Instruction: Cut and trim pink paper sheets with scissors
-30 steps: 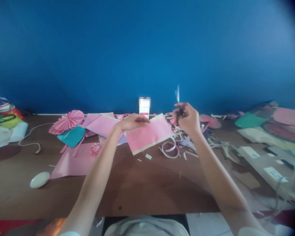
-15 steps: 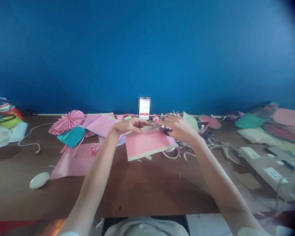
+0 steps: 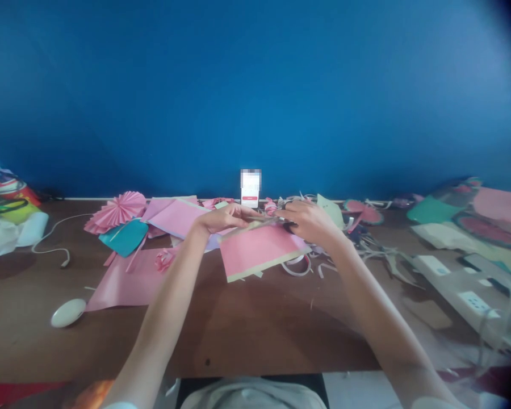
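A pink sheet of paper (image 3: 262,250) with pale yellow edges hangs in front of both hands, tilted above the table. My left hand (image 3: 227,220) grips its far edge, thumb and fingers closed on it. At the same edge, on the right, my right hand (image 3: 306,218) is closed around what look like scissors (image 3: 288,227). Their dark handle shows by the fingers, and a thin grey blade seems to point left along the paper's edge. Fingers cover much of the tool.
A lit phone (image 3: 250,190) stands against the blue wall. Left lie a pink pleated fan (image 3: 121,210), teal paper (image 3: 125,237), pink paper (image 3: 123,284) and a white mouse (image 3: 68,313). A tape roll (image 3: 297,266), paper scraps, cables and a power strip (image 3: 472,304) lie on the right.
The pink paper's near edge has swung slightly right and down. At the far edge the grey blade line shows more plainly. Both hands stay almost in place.
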Demonstrator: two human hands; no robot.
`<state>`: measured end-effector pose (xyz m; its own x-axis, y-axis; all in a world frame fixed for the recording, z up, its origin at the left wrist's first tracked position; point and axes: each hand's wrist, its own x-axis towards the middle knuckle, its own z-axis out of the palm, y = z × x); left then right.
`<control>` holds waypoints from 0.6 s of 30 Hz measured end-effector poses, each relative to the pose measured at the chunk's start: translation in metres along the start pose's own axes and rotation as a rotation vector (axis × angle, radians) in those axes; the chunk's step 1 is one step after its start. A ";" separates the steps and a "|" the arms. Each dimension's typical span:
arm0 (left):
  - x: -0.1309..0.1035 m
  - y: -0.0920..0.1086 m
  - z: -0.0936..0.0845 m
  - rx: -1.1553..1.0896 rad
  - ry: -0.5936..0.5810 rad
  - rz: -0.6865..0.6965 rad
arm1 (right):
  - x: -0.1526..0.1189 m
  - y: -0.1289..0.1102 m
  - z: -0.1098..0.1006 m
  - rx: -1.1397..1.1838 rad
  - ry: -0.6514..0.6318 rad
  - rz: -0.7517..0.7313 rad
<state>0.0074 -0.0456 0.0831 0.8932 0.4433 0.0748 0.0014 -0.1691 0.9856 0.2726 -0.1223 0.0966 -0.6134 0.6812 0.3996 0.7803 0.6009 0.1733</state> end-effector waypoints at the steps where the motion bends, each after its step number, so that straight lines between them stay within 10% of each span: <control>1: 0.000 0.001 0.000 0.006 -0.001 -0.003 | 0.000 0.000 0.000 0.007 -0.004 0.000; 18: -0.003 0.003 -0.006 0.069 -0.042 -0.028 | -0.004 0.001 -0.009 0.070 -0.096 0.087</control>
<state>0.0020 -0.0428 0.0868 0.9106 0.4115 0.0396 0.0560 -0.2177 0.9744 0.2769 -0.1280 0.1037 -0.5550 0.7670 0.3218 0.8228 0.5631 0.0768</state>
